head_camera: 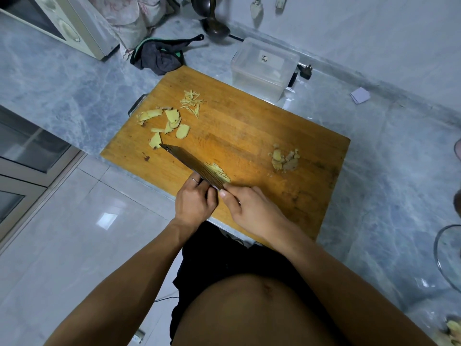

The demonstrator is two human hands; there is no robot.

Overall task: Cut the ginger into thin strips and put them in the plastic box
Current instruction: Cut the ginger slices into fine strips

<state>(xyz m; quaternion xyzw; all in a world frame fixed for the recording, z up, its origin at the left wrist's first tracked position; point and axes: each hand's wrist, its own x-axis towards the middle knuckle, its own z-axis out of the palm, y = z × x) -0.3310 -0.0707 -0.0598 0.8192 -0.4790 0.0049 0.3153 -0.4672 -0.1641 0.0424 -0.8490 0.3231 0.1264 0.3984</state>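
Pretty ordinary kitchen corner here: a grey-blue marbled counter [62,78] wraps round in an L, running up against a pale wall [374,28]; the floor [74,233] is glossy light tile with a bright patch of light bouncing off it. A cream microwave [62,21] sits at the back left with a dark cloth [159,57] bunched just beside it; a ladle [214,23] hangs against the wall, and cabinet doors [27,156] with glass panels show under the counter on the left.

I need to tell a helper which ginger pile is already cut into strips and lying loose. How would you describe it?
Start at the wooden cutting board. Near its far edge, left of the clear plastic box, lies the pile of strips. Unlike the flat slices beside it, these are thin slivers.
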